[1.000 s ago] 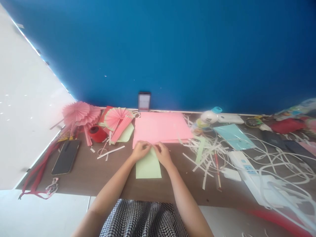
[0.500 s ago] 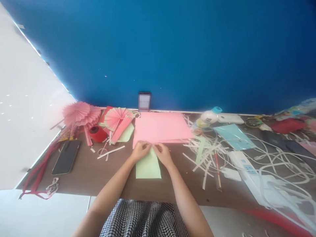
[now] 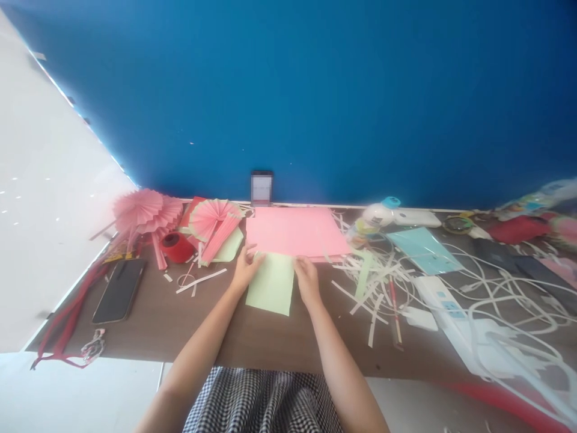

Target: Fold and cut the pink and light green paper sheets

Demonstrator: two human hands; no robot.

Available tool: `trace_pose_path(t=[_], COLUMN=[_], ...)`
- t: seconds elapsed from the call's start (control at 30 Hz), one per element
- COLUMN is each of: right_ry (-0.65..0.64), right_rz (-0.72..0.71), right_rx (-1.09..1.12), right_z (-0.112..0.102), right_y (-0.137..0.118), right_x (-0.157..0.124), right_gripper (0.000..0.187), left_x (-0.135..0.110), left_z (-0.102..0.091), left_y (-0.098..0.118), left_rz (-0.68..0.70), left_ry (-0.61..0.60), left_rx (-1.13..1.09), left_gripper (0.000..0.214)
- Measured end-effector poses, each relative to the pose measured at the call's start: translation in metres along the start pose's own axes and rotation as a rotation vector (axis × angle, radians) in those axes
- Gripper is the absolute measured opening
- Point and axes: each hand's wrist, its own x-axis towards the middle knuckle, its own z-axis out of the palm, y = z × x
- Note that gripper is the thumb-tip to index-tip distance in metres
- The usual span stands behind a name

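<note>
A light green sheet of paper (image 3: 270, 287) lies slightly turned in front of me, its far edge against the pink paper. My left hand (image 3: 246, 269) grips its far left corner between thumb and fingers. At the far right corner, my right hand (image 3: 307, 279) pinches the edge. Behind both hands rest the larger pink sheets of paper (image 3: 295, 231), stacked on the brown table (image 3: 265, 343).
Pink folded paper fans (image 3: 146, 210), a red tape roll (image 3: 177, 246) and a phone (image 3: 119, 290) are at left. To the right lie white paper strips (image 3: 376, 276), a glue bottle (image 3: 376, 216), a blue packet (image 3: 424, 249) and a power strip (image 3: 446, 307) with tangled cables.
My hands have spread from the middle of the green sheet's far edge to its two far corners. The sheet has turned slightly and shifted away from me.
</note>
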Motion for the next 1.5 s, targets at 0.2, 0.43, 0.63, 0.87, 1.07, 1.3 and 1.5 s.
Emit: trace_pose_path(t=[0.2, 0.43, 0.63, 0.87, 1.07, 1.3, 1.5], right_ry=[-0.016, 0.063, 0.073, 0.069, 0.053, -0.020, 0.027], right_rz=[-0.012, -0.032, -0.064, -0.048, 0.003, -0.005, 0.026], right_rx=[0.002, -0.009, -0.001, 0.005, 0.034, -0.015, -0.008], right_z=[0.003, 0.005, 0.007, 0.008, 0.008, 0.008, 0.009], right_y=[-0.003, -0.004, 0.000, -0.005, -0.002, 0.003, 0.000], right_x=[-0.002, -0.002, -0.002, -0.003, -0.001, -0.001, -0.003], right_gripper=[0.026, 0.023, 0.022, 0.023, 0.027, 0.028, 0.028], left_x=[-0.004, -0.007, -0.007, -0.009, -0.010, -0.012, -0.013], left_z=[0.000, 0.003, 0.005, 0.006, 0.006, 0.008, 0.008], left_y=[0.003, -0.001, -0.001, -0.003, 0.002, 0.007, 0.005], left_rz=[0.065, 0.022, -0.009, -0.017, 0.052, 0.009, -0.013], left_ry=[-0.052, -0.017, -0.007, 0.020, 0.039, -0.070, -0.015], left_rx=[0.137, 0.197, 0.172, 0.191, 0.213, 0.141, 0.211], left_gripper=[0.027, 0.028, 0.028, 0.028, 0.024, 0.028, 0.037])
